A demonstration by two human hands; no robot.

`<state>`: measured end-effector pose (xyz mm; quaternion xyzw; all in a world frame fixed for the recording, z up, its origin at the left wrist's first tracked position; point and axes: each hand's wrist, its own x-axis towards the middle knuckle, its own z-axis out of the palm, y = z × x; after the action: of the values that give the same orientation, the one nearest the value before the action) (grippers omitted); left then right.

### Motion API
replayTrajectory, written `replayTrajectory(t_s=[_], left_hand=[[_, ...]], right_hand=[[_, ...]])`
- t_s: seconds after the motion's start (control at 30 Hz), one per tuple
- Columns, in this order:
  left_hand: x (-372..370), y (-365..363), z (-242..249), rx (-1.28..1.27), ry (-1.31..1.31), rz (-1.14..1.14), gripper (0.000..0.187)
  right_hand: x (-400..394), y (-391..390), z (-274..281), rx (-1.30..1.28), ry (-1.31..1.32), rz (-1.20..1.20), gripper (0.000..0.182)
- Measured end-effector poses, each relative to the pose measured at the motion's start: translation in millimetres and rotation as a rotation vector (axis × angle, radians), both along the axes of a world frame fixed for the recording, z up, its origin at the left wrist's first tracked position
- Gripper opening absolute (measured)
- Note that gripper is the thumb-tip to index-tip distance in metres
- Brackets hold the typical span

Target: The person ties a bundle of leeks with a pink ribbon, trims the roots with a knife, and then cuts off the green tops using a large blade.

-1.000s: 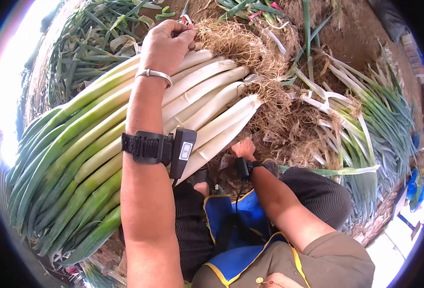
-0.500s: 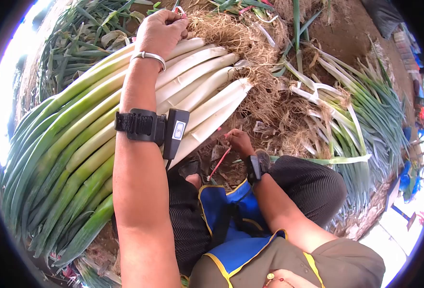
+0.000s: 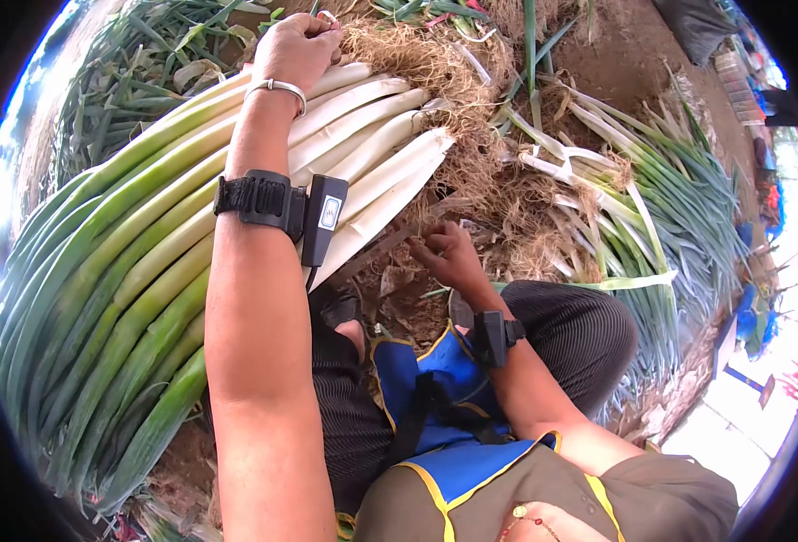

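In the head view, the large leeks lie side by side on the left, roots to the right; the left hand, at their far edge, seems to pinch a small pale strip; the right hand is half curled beside their near edge, its grip impossible to tell; loose stems could splay if the pinch slipped; tangled roots might snag fingers; room is narrow between leeks and right knee.

Unreadable label on wrist device
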<state>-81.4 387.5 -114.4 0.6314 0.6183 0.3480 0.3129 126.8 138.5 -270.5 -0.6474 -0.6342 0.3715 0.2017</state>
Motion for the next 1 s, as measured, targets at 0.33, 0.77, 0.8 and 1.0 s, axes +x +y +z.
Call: replayTrajectory(t_s=[0.33, 0.77, 0.8, 1.0], left_hand=[[1, -1, 3, -0.039, -0.029, -0.014, 0.032], [4, -3, 6, -0.038, -0.049, 0.077, 0.022], [5, -4, 7, -0.037, -0.047, 0.077, 0.022], [13, -15, 17, 0.000, -0.301, 0.036, 0.018]], right_hand=[[-23, 9, 35, 0.490, 0.039, 0.207, 0.015], [-54, 16, -6, -0.063, 0.089, -0.121, 0.034], [-59, 18, -7, -0.075, 0.015, -0.160, 0.028], [-48, 35, -11, -0.136, -0.137, 0.009, 0.027]])
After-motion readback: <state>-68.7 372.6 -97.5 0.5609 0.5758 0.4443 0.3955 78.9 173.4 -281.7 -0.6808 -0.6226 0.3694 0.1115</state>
